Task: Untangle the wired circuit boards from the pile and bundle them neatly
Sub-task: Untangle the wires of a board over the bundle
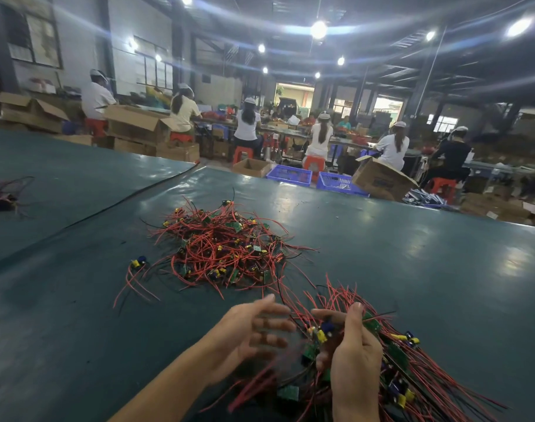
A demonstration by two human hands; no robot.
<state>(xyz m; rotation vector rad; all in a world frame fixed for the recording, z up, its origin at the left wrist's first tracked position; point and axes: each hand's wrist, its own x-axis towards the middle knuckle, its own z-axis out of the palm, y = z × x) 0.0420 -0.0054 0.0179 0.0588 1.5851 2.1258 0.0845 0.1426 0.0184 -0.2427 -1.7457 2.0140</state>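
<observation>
r hand (356,357) grips bundle (412,373) of wired boards; l hand (255,327) blurred, fingers spread, just beside it. pile (226,251) further back on table (412,263).

We see two bare forearms, each ending in a bare hand. Our left hand (254,327) is smeared by blur. Our right hand (356,354) is sharper, its fingers (353,321) slim with short, plain nails.
</observation>
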